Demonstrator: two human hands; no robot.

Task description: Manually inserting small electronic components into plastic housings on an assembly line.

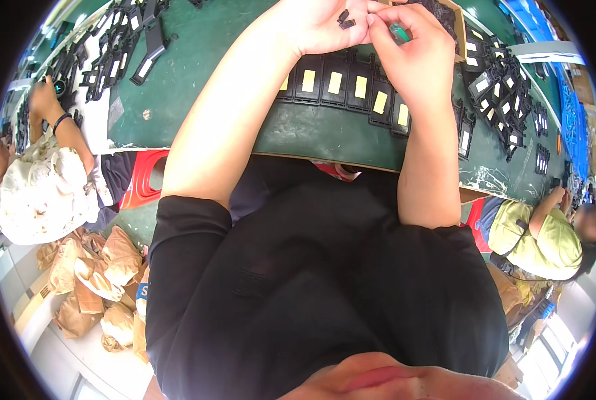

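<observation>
Between the curled fingertips of the left hand (pixel 318 23) sat two small black plastic clips (pixel 344 19), held loosely in the cupped palm. Touching it, the right hand (pixel 414 47) pinched a slim green-tipped tool (pixel 399 32), fingers closed round it. Just beneath both hands lay a row of flat black frames with yellow rectangular pads (pixel 344 85) on the scuffed green table (pixel 324 133).

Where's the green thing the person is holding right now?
In the head view, top centre-right: the small green tool sits pinched in the right hand, beside the left hand holding small black parts, above the row of black frames.
</observation>
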